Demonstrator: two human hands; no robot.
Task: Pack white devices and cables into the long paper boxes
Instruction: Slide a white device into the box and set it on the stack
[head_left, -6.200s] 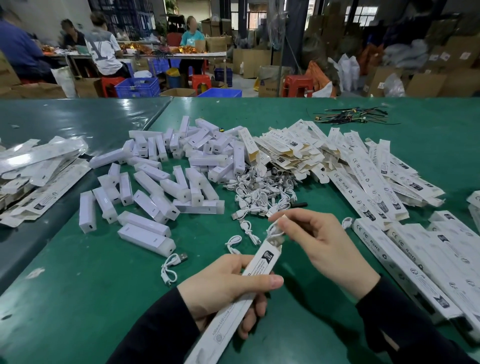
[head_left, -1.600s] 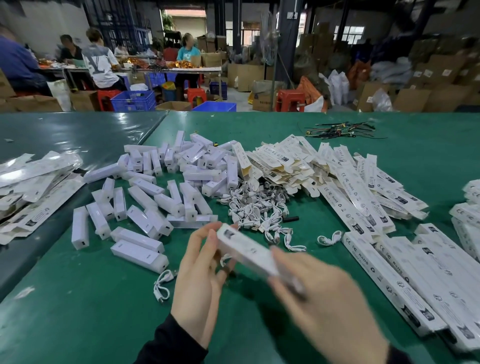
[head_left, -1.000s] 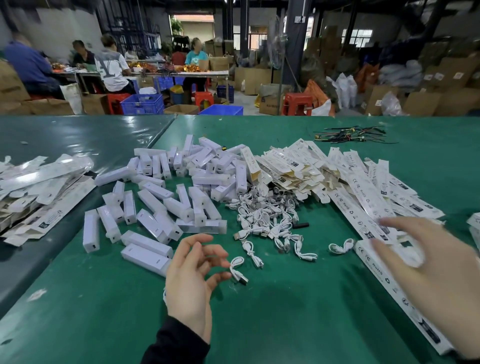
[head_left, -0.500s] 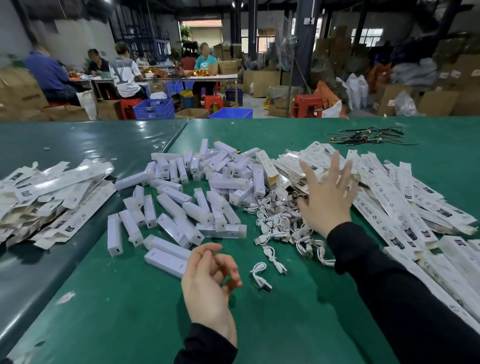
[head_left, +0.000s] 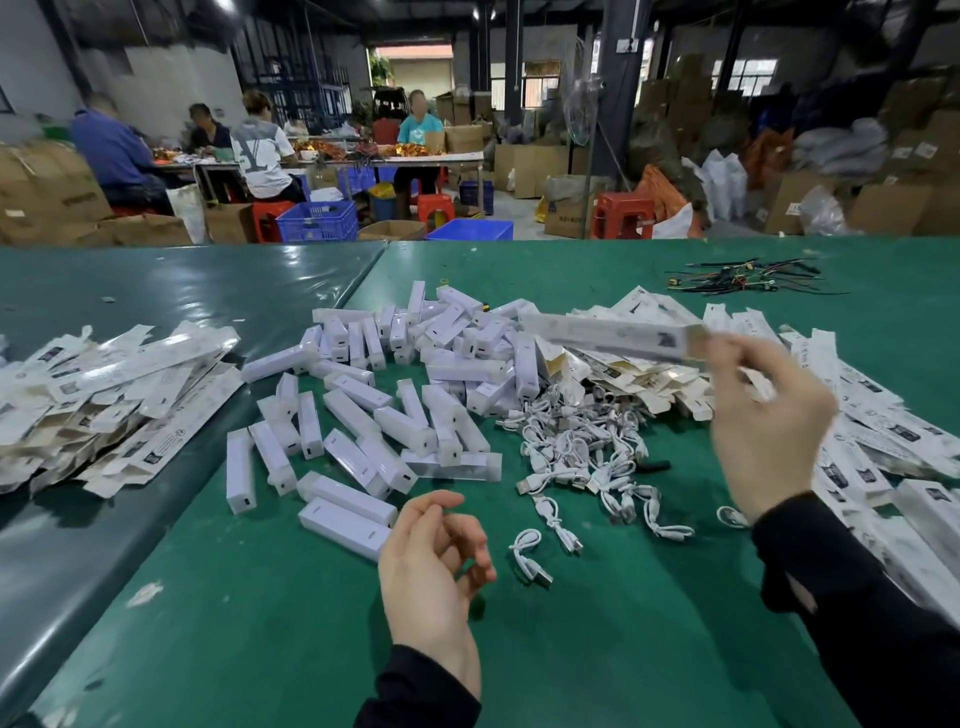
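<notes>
Box (head_left: 608, 332) pinched in right grip (head_left: 763, 431) above cables (head_left: 576, 447); left grip (head_left: 431, 566) released.

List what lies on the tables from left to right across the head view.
Heap of flat paper boxes → scattered white devices → pile of coiled white cables → long box held up by the right hand → rows of long paper boxes at the right edge.

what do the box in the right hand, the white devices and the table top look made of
Box: thin matte printed card, brownish at its open end. Devices: probably smooth white plastic, with crisp edges, a soft sheen and an end slot. Table top: green vinyl or rubber sheet, likely; it glares under the lights.
</notes>
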